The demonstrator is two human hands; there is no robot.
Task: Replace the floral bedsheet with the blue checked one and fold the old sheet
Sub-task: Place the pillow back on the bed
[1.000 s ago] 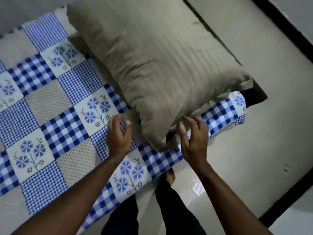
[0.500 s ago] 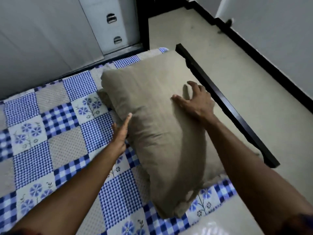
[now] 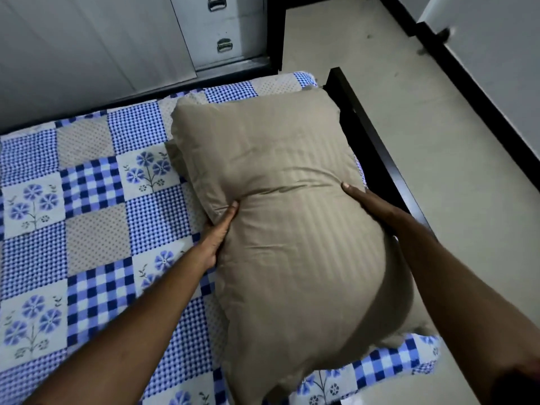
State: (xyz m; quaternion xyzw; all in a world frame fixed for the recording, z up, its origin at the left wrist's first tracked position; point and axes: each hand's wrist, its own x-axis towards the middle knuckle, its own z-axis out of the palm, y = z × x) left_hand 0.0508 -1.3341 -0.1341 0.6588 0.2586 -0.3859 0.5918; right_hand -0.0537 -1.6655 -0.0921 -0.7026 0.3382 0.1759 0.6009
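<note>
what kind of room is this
Most likely a bedroom: a dark bed frame with a blue checked sheet spread over it, a beige pillow, and a cupboard with metal handles against the wall.

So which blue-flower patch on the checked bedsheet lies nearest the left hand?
The white patch with blue flowers beside the left wrist, partly under the forearm; the left hand grips the tan striped pillow just above it. The other flower patches sit farther away.

Tan, seemingly striped pillow [image 3: 292, 229]; blue-checked bedsheet [image 3: 96, 229]
</note>
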